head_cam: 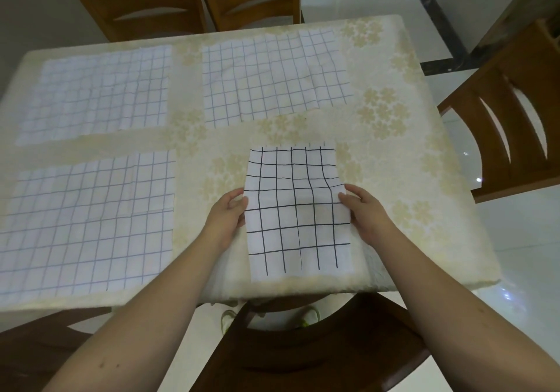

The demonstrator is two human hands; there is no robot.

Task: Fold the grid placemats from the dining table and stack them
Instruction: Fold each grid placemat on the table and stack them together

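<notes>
Dining table (409, 155) under a pale cloth printed with faded yellowish flower clusters. Four white grid placemats on it. Folded placemat (298, 206) sits toward the near edge, right of centre, narrower than the others, long axis running away from the near edge; its black grid lines read darker than those of the other three. Its far half lies on the cloth; the middle is slightly bowed where the hands have it. Left hand (225, 217) grips the folded placemat's left edge at about mid-length, thumb on top, fingers curled beneath the edge. Right hand (365, 212) grips the right edge opposite, thumb on top, fingers tucked under. Three placemats lie flat and unfolded: near-left placemat (88, 225) along the near edge toward the left corner, its left part running out of view; far-left placemat (97, 94) beyond it, toward the far left corner; far placemat (272, 76) close to the far edge, centre to right, creased and wavy, one right-hand flap sitting a little off from the rest. All three are apart from one another and from the folded one, with strips of cloth between. No brand, label or legible writing on any placemat or on the cloth. Wooden chairs stand around the table: two at the far edge (194, 0), one at the right edge (509, 130), one at the near edge (318, 352) below the forearms. Glossy white floor tiles (530, 255) to the right.
</notes>
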